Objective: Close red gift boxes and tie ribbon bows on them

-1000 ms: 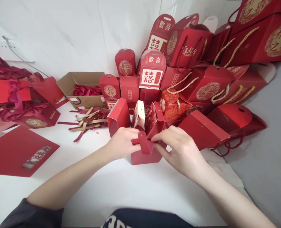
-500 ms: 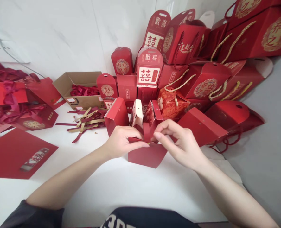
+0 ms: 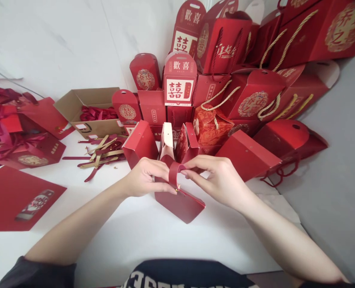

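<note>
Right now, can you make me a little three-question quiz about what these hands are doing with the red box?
1. True or false: both hands touch the red strap on the small red box.
2. What lies in the brown cardboard box? A) red ribbons B) scissors C) gold ropes
3. Fill in: the flat red sheet lies on the person's ____ side of the table.

Key:
1. True: the left hand pinches the strap where it meets the box, and the right hand holds its loop.
2. A, red ribbons.
3. Left.
</note>
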The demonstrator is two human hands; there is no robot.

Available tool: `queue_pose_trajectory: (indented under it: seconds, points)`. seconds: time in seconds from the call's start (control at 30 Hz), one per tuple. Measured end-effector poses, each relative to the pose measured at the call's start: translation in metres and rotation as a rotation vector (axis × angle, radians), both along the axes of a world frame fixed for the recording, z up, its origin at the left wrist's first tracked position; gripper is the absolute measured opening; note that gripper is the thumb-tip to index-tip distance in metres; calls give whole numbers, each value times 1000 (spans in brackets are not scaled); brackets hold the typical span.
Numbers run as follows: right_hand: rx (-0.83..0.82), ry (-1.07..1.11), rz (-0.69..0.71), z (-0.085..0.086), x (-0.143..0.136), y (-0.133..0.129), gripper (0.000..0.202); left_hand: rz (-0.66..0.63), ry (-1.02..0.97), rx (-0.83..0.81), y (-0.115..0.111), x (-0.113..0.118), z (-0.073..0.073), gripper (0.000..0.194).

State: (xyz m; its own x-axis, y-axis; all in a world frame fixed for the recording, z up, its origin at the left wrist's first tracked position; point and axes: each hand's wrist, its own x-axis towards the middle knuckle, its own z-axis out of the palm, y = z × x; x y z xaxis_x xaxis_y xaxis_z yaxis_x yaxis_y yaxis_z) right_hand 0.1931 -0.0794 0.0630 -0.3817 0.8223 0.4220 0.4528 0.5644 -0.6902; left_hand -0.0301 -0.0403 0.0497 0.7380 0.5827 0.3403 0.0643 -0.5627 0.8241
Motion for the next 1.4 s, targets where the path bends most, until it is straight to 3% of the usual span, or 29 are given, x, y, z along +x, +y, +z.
queue_pose_trajectory:
  seconds: [0.17, 0.37, 0.5, 0.67, 0.97, 1.2, 1.4]
  points:
    - [-135, -97, 84, 5, -1, -5, 22, 24, 0, 40, 2, -1, -5, 11]
    - [-276, 0, 101, 5, -1, -3, 11, 64, 47, 50, 2, -2, -5, 10]
    - [-371, 33, 123, 0, -3, 0, 15, 59, 60, 43, 2, -2, -4, 9]
    - [-319, -29, 81, -2, -3, 1, 14, 49, 63, 16, 4, -1, -4, 11]
    - [-337, -7, 177, 1, 2, -1, 17, 125, 107, -91, 2, -2, -6, 18]
    - [-148, -69, 304, 8, 7, -3, 17, 83, 28, -237, 1, -1, -7, 23]
    - [-135, -42, 388, 8, 10, 3, 10, 8, 48, -79, 2, 1, -4, 10]
